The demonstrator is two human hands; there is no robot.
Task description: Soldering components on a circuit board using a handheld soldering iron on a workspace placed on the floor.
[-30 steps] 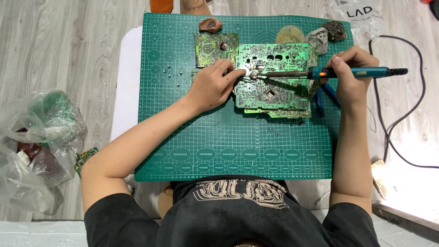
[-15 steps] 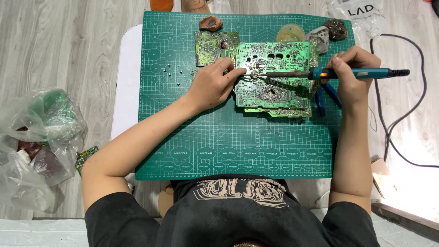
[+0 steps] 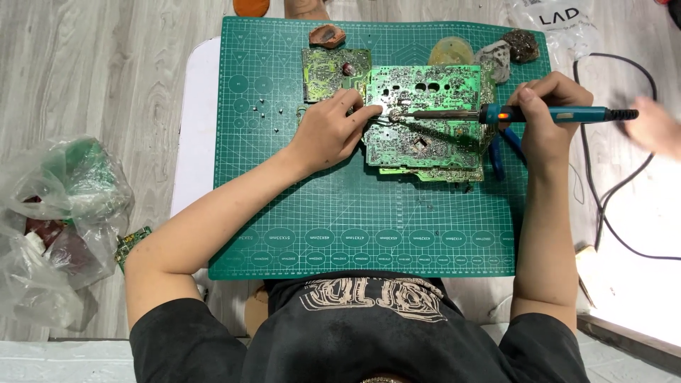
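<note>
Since half a second ago little has shifted: my left hand (image 3: 332,131) has stayed at the near-left edge of the big green circuit board (image 3: 425,117), and a blurred hand of another person (image 3: 656,128) has come in beyond my right hand (image 3: 550,117), near the black cord (image 3: 603,206).

My left hand is curled, fingertips pinching thin metal tweezers (image 3: 386,118) that lie on the board just ahead of them. My right hand is closed around the blue handle of the soldering iron (image 3: 525,113); its metal tip reaches across the board to a spot just beside the tweezers.

Beyond my left hand a smaller board (image 3: 328,71) touches the big one. Left of that hand the green cutting mat (image 3: 319,213) has open room up to its edge, with only a few small bits (image 3: 259,106). Toward me from both hands the mat lies bare. Blue-handled pliers (image 3: 496,152) sit just under my right hand, at the board's right edge.
</note>
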